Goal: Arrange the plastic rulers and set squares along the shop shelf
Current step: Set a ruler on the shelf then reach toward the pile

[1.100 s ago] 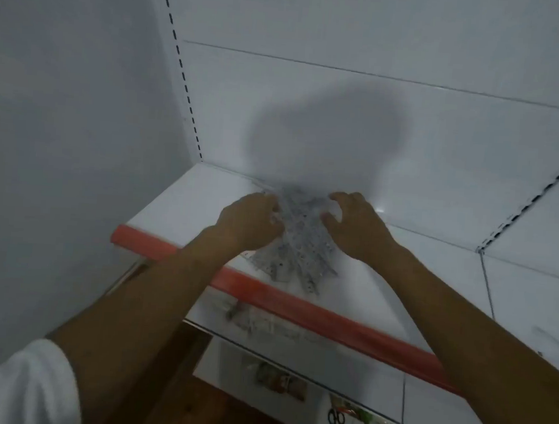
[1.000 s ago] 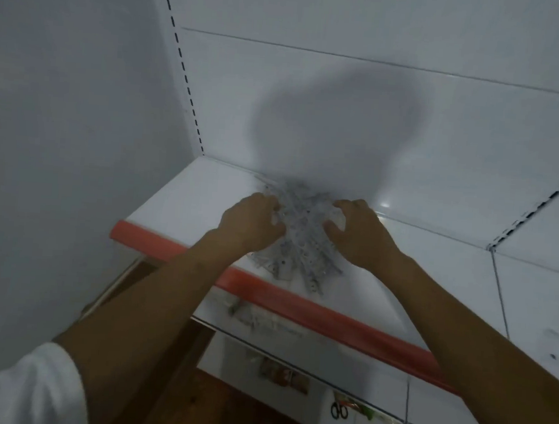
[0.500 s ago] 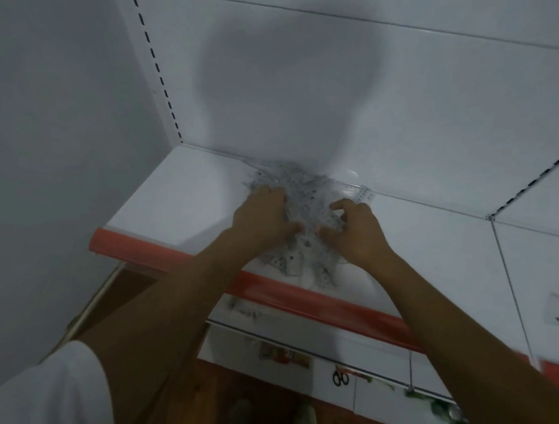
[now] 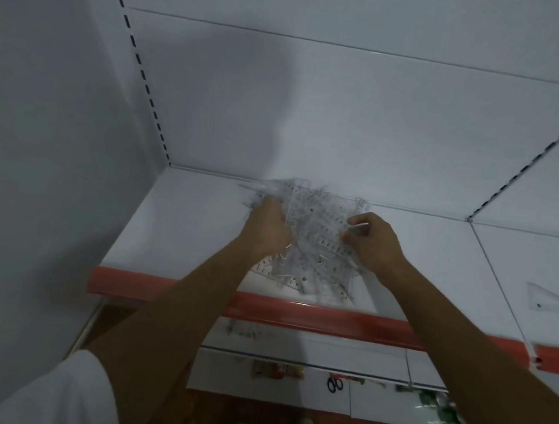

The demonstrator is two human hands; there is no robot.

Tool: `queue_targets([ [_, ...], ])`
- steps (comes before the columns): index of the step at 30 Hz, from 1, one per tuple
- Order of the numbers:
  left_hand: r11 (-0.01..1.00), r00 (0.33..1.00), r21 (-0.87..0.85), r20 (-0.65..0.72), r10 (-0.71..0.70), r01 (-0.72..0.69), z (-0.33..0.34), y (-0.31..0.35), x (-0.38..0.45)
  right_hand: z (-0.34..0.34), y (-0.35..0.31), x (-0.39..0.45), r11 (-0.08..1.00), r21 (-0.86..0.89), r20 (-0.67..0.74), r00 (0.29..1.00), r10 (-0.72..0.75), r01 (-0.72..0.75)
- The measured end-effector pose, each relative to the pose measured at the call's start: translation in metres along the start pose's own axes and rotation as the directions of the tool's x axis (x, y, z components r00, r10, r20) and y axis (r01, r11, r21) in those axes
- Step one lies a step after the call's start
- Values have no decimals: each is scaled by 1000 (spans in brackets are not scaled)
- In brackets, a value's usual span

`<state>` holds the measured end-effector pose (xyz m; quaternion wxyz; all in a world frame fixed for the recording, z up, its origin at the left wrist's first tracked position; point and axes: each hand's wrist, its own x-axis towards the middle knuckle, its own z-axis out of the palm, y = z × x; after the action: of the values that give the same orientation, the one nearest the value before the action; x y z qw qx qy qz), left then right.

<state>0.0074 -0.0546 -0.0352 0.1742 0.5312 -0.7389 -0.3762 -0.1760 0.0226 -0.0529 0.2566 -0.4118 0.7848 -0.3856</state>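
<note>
Sorting step in hand, by the look of it: heap of clear rulers and set squares [image 4: 316,234] lying jumbled on white shelf [image 4: 188,225], against back panel. Left hand [image 4: 268,229] gripping heap's left side, fingers curled; right hand [image 4: 373,240] pinching a piece at right. Next move likely: separate pieces singly, lay flat in row. Thin, rigid, slippery transparent plastic with printed scales.

Both bare forearms stretched forward and upward, converging toward the middle. Left hand [image 4: 268,228] seen from the back, knuckles up, fingers curled under and hidden from view. Right hand [image 4: 376,240] just beside it, apart from it, thumb and index finger brought together in a pinch, other fingers curled. Short white sleeve [image 4: 57,391] over the left upper arm.
</note>
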Motion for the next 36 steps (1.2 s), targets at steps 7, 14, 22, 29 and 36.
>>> queue_targets([
  [7,993,998,96,22,60,-62,10,0,0,-3,-5,0,997,-53,-22,998,58,-59],
  [14,989,995,131,-58,84,-76,14,10,0,-37,-6,-1,995,-103,-148,989,5,-20],
  [22,919,955,393,-255,151,-40,10,68,6,-122,4,-2,966,-215,-114,978,-173,146],
  [29,874,884,372,-222,410,-312,36,134,11,-214,35,-13,889,-365,-176,917,-359,278],
  [36,736,751,386,-144,644,-557,85,208,5,-303,90,-53,771,-636,-413,823,-391,47],
])
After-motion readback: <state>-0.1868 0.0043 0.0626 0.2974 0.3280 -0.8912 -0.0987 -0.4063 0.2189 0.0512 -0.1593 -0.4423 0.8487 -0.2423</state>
